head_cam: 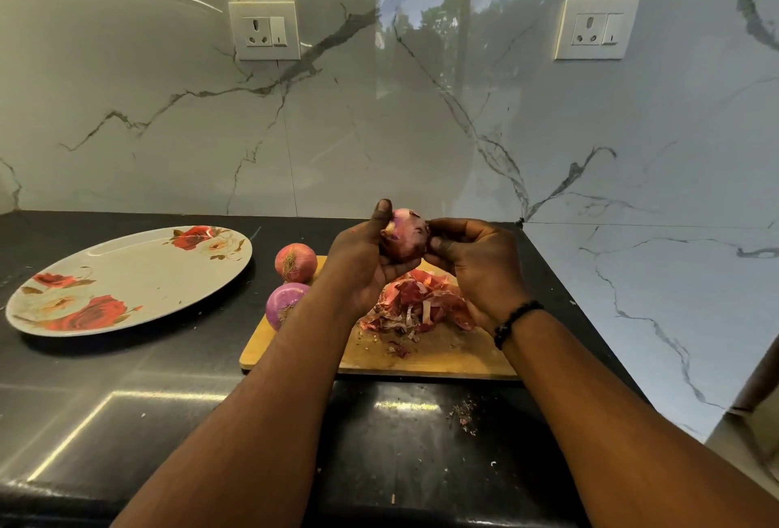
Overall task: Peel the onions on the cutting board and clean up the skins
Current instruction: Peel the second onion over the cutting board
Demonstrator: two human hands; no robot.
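From the head camera I see my left hand (363,258) curled round a partly peeled red onion (405,237), thumb raised along its left side, holding it up above the rectangular wooden cutting board (425,354). My right hand (472,262), with a black beaded bracelet (515,322) at the wrist, has its fingers bent in against the onion's right side, pinching at the skin. Under both hands a heap of papery red-pink onion skins (415,304) lies on the board. Two more onions sit at the board's left edge: an unpeeled reddish one (295,262) farther back, a peeled purple one (283,303) nearer. On the black counter (177,392), left of the board, rests a large oval plate printed with red roses (126,279).
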